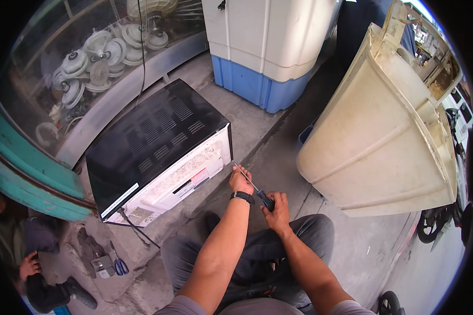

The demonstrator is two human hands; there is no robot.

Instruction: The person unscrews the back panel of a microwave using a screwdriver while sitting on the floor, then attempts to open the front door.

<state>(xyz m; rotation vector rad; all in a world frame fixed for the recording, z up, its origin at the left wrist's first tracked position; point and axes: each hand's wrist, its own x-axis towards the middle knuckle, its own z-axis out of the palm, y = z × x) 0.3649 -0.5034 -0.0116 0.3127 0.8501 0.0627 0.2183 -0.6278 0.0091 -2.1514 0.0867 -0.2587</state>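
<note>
A black-topped appliance with vent slots (155, 131) and a dusty white side lies on the concrete step, a black cord running from its lower left corner. Beside its right corner, my left hand (240, 179) has its fingers closed round the metal shaft of a screwdriver near the tip; anything else between the fingertips is too small to make out. My right hand (276, 210) grips the dark blue handle (265, 199) of this screwdriver. The screwdriver's tip is at the appliance's edge, though I cannot tell whether it touches. My jeans-clad legs are bent beneath my forearms.
A glass case of white parts (100, 58) is behind left, beside a teal frame (37, 173). A white-and-blue tub (260, 86) stands behind, a cream plastic shell (373, 136) at right, motorcycles beyond. Blue scissors (120, 265) lie left. Another person's hand (29, 268) shows at lower left.
</note>
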